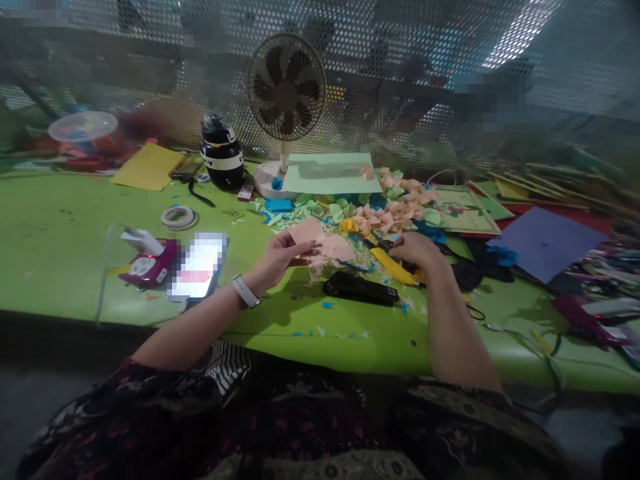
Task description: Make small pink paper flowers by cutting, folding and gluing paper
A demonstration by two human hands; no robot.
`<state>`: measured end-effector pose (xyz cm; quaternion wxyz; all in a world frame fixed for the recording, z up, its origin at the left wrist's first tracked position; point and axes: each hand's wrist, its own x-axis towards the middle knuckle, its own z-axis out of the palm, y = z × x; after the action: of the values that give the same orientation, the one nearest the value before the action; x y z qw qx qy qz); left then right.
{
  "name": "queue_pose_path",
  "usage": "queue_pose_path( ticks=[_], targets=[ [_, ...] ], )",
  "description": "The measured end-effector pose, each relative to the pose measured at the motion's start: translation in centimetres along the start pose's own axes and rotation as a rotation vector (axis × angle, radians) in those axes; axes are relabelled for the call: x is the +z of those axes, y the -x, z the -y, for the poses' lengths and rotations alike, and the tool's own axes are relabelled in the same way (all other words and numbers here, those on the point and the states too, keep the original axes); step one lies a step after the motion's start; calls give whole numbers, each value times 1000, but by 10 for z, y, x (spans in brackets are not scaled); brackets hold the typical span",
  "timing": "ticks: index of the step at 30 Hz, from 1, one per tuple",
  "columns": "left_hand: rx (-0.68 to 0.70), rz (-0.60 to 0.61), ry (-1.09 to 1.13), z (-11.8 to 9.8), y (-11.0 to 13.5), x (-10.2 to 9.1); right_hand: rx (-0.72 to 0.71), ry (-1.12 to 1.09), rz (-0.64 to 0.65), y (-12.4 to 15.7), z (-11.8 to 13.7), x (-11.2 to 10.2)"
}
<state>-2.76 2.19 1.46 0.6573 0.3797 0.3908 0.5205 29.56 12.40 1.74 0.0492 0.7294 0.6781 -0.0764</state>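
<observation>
My left hand [287,252] pinches a piece of pale pink paper [307,231] between thumb and fingers. Another pink paper piece [339,247] is just right of it, over scraps on the green table. My right hand [414,251] is closed on what looks like a pair of scissors [381,240], its dark blades pointing left and away from me. The fingers partly hide its handles. Just below that hand lies a long yellow tool [393,267], perhaps a cutter. A black stapler [361,288] rests on the table between my forearms.
Peach and green paper curls [400,207] are heaped behind my hands. A fan [286,93], a black jar [221,157] and a green sheet [333,175] stand or lie behind. A phone [198,267], tape roll [179,217] and glue gun [147,260] are left; purple paper [547,241] is right.
</observation>
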Motion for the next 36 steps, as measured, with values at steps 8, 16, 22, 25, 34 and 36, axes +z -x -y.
queue_pose_path(
  ticks=[8, 16, 22, 25, 34, 36],
  targets=[
    [9, -27, -23, -1, -2, -2, 25, -22, 33, 9, 3, -11],
    [18, -23, -1, -1, -3, -3, 81, -108, 45, 22, -14, -25],
    [43, -74, 9, -2, -4, -3, -15, -451, -134, 40, -3, -33],
    [101, -89, 2, -1, -4, -5, -216, -958, 39, 59, 27, -31],
    [217, -145, -39, -6, -2, -7, -349, -1240, 379, 106, 96, -11],
    [218, -153, -28, -7, -1, -6, -346, -1197, 362, 109, 101, -8]
  ],
)
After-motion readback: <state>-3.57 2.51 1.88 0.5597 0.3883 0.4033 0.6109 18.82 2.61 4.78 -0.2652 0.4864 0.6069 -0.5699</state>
